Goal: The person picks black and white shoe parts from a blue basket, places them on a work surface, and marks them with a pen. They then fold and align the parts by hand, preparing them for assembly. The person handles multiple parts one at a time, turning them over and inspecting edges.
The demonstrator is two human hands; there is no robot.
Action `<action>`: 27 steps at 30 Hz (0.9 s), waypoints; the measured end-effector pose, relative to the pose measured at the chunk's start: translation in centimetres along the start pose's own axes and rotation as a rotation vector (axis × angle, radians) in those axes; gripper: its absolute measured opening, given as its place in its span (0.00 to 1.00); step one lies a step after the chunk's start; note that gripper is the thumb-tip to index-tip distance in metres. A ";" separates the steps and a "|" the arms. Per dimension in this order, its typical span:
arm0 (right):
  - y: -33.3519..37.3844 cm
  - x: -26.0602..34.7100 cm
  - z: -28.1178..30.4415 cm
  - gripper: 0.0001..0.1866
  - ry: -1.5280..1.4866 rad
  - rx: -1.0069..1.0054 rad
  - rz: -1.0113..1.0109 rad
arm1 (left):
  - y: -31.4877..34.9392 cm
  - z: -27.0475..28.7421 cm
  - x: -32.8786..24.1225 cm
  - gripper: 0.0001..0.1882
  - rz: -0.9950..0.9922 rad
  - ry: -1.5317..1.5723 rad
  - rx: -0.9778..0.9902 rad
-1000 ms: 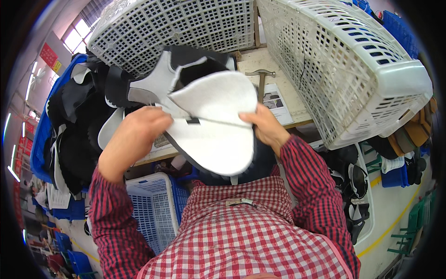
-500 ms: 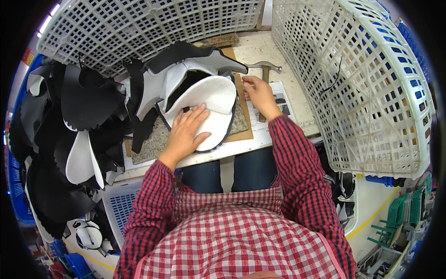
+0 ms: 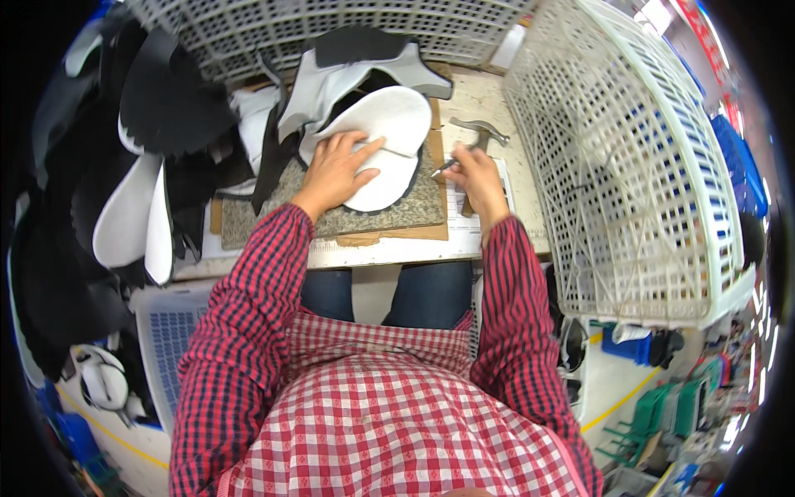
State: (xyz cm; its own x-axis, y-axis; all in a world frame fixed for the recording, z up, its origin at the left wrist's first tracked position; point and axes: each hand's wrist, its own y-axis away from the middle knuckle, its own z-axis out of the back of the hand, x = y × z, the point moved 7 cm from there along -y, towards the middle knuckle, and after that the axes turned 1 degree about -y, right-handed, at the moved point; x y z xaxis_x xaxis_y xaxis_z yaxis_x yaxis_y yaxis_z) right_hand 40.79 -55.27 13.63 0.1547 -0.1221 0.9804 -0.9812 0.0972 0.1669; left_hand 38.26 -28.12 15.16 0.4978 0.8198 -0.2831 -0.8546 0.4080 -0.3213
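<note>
My left hand (image 3: 334, 172) lies flat with fingers spread on the white lining of a cut piece (image 3: 385, 182), which looks like a shoe upper. That piece has a black edge and grey-and-black parts folded out behind it. It rests on a speckled stone slab (image 3: 414, 211). To its right, my right hand (image 3: 479, 176) is closed round a slim pen-like tool (image 3: 444, 168), pointed end toward the piece. Just beyond that hand lies a hammer (image 3: 480, 127), its handle partly hidden behind the fingers.
Black and white cut pieces (image 3: 170, 99) are heaped at the left. White plastic baskets stand along the back (image 3: 273, 25) and on the right (image 3: 613, 182). Cardboard (image 3: 426, 230) and a printed sheet (image 3: 501, 178) lie on the table. A pale crate (image 3: 166, 331) sits below at the left.
My right hand has come back from the upper's far right edge and now shows the pen-like tool. My left hand stays on the white lining. The view has shifted.
</note>
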 end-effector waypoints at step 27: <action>7.3 -1.7 -10.0 0.14 0.541 0.026 0.444 | -0.9 -0.9 1.2 0.32 -0.057 0.071 -0.013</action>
State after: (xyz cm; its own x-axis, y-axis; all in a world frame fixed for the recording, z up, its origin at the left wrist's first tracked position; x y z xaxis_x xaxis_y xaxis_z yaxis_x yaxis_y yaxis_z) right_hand 34.46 -44.50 14.18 -0.2324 0.4334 0.8707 -0.9662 -0.0004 -0.2576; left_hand 39.70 -27.88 14.30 0.5555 0.7643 -0.3274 -0.8226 0.4477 -0.3505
